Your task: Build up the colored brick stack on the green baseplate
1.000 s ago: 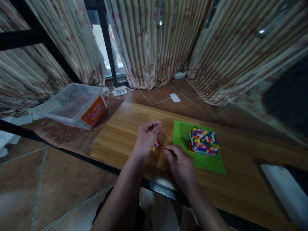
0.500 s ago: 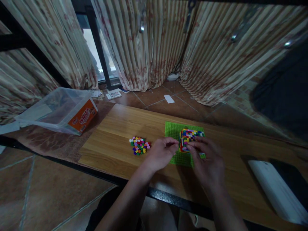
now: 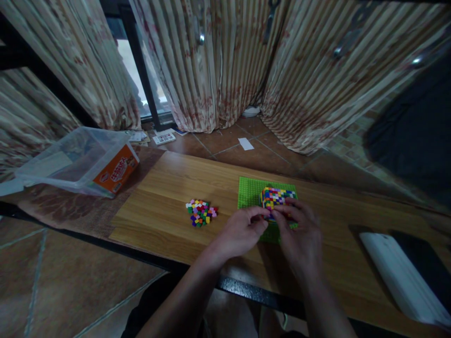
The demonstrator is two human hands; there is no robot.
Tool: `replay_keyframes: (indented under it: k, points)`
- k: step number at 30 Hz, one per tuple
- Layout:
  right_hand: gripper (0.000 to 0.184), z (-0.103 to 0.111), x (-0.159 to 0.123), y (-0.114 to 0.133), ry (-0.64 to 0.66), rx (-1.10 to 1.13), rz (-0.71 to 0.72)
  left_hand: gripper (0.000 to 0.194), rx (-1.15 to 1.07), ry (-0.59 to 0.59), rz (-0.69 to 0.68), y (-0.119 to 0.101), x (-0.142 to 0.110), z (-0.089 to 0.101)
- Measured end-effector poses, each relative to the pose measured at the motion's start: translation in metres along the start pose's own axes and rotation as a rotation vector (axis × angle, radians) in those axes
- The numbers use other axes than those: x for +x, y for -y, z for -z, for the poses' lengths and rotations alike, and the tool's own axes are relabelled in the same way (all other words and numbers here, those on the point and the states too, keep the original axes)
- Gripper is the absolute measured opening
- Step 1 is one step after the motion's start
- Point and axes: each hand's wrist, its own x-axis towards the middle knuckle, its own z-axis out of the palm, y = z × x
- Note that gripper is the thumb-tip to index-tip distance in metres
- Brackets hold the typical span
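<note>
A block of many-coloured small bricks [image 3: 276, 196] stands on a green baseplate [image 3: 249, 193] on the wooden table. My right hand [image 3: 299, 234] covers the block's near side, fingers curled against it. My left hand [image 3: 239, 232] is at the block's near left corner, its fingertips pinched together and touching my right fingertips. What the pinch holds is too small to make out. A loose pile of coloured bricks [image 3: 200, 212] lies on the table to the left of my left hand.
A clear plastic tub with an orange label [image 3: 88, 162] sits at the far left. A white oblong object [image 3: 398, 274] lies at the table's right end. Striped curtains [image 3: 246, 61] hang behind, with papers [image 3: 165, 138] on the tiled floor.
Both hands have left the loose pile, which now lies uncovered, and moved right to the coloured block. The view has shifted slightly.
</note>
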Motion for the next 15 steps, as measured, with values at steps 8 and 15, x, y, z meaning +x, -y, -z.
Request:
replay_keyframes:
  k: [8, 15]
  points:
    - [0.018, 0.0034, 0.0034, -0.0019, -0.014, 0.068, -0.037, 0.037, 0.049, 0.022, -0.032, -0.0049, -0.0007, -0.0002]
    - [0.018, 0.0012, 0.0036, -0.0003, -0.034, 0.056, -0.028, 0.038, 0.087, 0.032, -0.014, -0.0033, -0.0004, 0.0007]
